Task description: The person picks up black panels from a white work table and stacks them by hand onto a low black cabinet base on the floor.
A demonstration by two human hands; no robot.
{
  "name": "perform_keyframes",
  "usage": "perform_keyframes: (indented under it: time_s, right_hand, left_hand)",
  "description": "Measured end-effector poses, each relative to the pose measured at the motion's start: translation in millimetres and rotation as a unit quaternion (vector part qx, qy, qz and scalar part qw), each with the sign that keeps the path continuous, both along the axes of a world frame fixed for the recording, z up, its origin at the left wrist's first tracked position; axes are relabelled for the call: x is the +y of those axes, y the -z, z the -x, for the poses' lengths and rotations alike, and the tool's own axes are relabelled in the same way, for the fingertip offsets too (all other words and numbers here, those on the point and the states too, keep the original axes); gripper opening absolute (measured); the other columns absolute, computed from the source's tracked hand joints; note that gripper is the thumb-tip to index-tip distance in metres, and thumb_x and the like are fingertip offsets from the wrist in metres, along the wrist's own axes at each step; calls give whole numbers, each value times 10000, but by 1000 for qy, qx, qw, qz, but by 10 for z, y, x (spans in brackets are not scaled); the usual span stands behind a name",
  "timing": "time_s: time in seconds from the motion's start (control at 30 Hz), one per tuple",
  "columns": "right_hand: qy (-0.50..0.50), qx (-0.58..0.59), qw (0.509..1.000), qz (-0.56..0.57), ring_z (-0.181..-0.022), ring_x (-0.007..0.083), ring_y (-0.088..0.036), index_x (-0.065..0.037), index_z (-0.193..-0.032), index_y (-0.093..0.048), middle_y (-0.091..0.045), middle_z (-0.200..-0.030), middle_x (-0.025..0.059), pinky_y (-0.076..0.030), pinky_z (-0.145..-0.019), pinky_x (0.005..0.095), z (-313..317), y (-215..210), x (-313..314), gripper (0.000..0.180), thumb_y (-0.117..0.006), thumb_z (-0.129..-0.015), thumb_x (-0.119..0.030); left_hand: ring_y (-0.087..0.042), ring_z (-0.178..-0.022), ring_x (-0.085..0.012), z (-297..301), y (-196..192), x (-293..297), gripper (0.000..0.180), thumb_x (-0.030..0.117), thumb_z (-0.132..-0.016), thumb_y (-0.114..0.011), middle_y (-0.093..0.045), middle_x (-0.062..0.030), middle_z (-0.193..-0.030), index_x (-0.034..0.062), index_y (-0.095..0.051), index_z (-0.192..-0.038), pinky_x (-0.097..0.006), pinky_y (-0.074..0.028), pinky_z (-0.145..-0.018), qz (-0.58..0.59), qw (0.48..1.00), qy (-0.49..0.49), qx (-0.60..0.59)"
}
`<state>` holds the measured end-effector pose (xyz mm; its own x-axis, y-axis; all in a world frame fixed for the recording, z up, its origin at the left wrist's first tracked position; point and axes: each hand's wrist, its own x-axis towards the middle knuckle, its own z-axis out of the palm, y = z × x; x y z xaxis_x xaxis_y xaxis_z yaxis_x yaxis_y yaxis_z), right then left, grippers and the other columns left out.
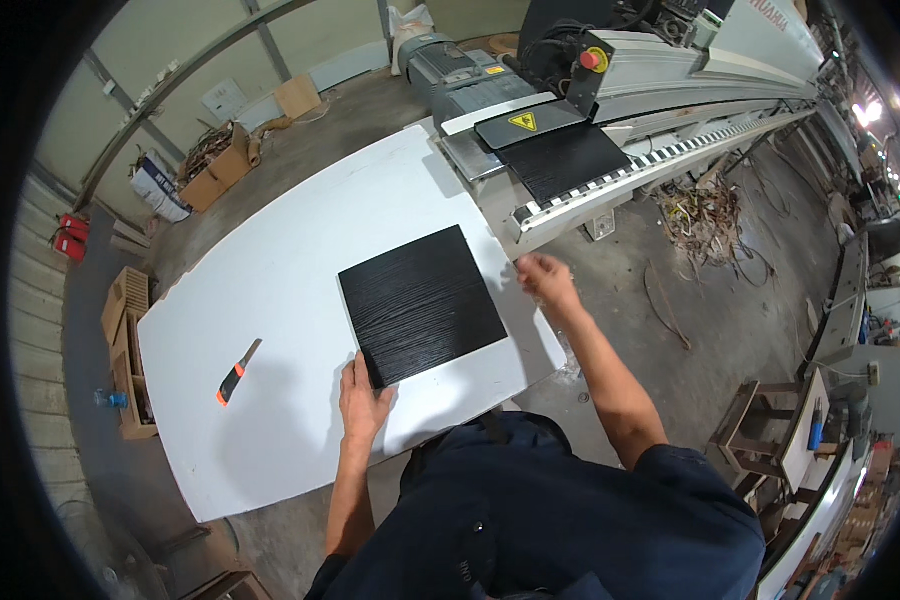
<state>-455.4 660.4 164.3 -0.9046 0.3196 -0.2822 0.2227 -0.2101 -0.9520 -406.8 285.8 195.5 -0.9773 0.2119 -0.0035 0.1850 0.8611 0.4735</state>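
A square black board (425, 300) with a wood-grain face lies on the white tabletop (290, 250). At its near left corner, my left hand (363, 400) grips it, fingers along the left edge and thumb on the front edge. My right hand (548, 282) is beyond the board's right side, by the table's right edge. Its fingers are curled together, and anything inside them is too small to make out. Left of the board lies a utility knife (237, 375) with a black and orange handle, touched by neither hand.
Beyond the table's far right edge stands a grey machine (670, 80) with a red stop button (593, 59). Another black board (560, 160) lies on its feed track. Scrap strips (705, 220) are heaped on the floor. A wooden stand (780, 430) is at right, a cardboard box (215, 175) far left.
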Motion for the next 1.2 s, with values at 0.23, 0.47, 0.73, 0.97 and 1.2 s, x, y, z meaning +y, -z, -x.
perform_keyframes:
  time_s: [0.23,0.47,0.73,0.97,1.2]
  right_hand:
    - [86,-94,899,418,-749,226,-603,-10,-849,-593,-626,-810,102,-508,-670,316,739,65,13,600,-687,-714,-587]
    - [150,8,904,401,-720,184,-593,-65,-842,-581,-618,-805,66,-510,-593,272,1042,167,-279,365,-654,-833,-422]
    - [75,-35,949,305,-685,221,-637,-42,-810,-573,-596,-710,75,-522,-561,275,405,-242,-724,118,-636,-858,-128]
    - [-15,-86,943,320,-590,205,-592,-4,-869,-579,-602,-714,94,-504,-579,318,-315,-248,-1003,119,-629,-844,-109]
    - [155,-25,964,213,-659,119,-577,-37,-987,-631,-622,-768,30,-499,-631,277,-371,-89,-352,149,-625,-841,-63]
  left_hand:
    - [-545,-1049,-364,-48,-76,377,537,175,-772,-696,-547,-228,-1148,-46,-512,-1225,-393,-461,-888,-188,982,-25,17]
    - [-635,-884,-254,278,-143,955,460,196,-788,-696,-631,-174,-1006,-38,-567,-1163,-339,-503,-797,-321,946,10,-45]
    - [-597,-835,-128,642,1,1289,431,261,-873,-633,-633,-61,-914,-28,-563,-1186,-255,-480,-784,-507,833,-72,-209]
    - [-610,-700,-123,705,69,1190,160,9,-874,-552,-657,-64,-864,-18,-587,-1028,-251,-509,-638,-680,669,-94,-286]
    - [-593,-744,-99,522,42,357,198,2,-870,-533,-657,-54,-902,2,-610,-1051,-231,-470,-671,-613,725,-138,-282]
